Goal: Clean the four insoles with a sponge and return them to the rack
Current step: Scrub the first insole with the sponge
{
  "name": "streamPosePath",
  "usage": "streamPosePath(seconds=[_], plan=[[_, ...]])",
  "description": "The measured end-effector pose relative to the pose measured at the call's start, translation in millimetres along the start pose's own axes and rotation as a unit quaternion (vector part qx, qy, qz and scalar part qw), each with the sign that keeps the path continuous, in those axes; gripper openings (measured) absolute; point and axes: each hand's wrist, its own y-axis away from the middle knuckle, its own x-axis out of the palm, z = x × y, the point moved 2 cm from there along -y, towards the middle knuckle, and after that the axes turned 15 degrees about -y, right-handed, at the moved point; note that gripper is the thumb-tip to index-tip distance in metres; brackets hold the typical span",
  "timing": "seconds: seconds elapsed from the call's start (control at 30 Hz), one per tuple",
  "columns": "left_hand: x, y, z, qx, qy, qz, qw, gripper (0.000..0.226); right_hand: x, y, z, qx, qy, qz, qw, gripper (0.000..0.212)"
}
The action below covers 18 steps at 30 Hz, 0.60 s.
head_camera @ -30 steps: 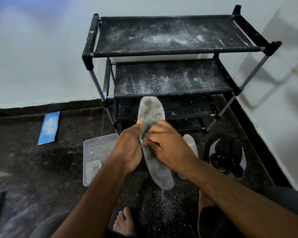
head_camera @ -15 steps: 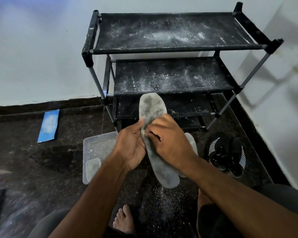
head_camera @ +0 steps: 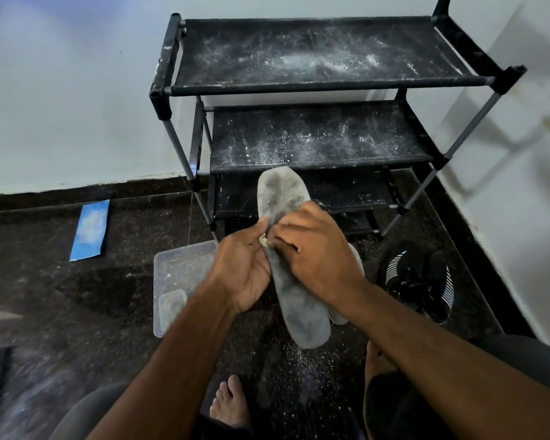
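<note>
Before rack (head_camera: 315, 81), insole (head_camera: 299, 300) toe-up, lengthwise

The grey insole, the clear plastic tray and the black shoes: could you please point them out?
grey insole (head_camera: 305, 315): head view, heel end.
clear plastic tray (head_camera: 185, 265): head view, bare floor.
black shoes (head_camera: 416, 277): head view, upper of the left shoe.

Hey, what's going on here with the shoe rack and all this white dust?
A person sitting on the floor holds a grey insole in front of a dusty black shoe rack. The left hand grips its edge, while the right hand presses something small and pale against it, apparently the sponge. Another insole lies underneath, mostly hidden. A clear plastic tray and a pair of black shoes sit on the floor.
</note>
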Motion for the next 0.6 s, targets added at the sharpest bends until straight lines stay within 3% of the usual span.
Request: streamPosePath(seconds=[0.13,0.3,0.47,0.6], plan=[[-4,-1,-1,0.003,-0.005,-0.009,1.000,0.046,5,3,6,-0.014,-0.056,0.066,0.996,0.016],[-3,1,-5,0.037,-0.025,-0.016,0.999,0.044,-10,-4,-11,0.036,-0.001,0.007,0.999,0.016],[-11,1,-5,0.021,-0.039,-0.041,0.998,0.042,3,9,8,0.006,-0.043,0.117,0.992,0.019],[-11,1,-8,0.039,-0.027,-0.032,0.998,0.040,-15,-1,-9,0.058,0.023,0.028,0.998,0.013]])
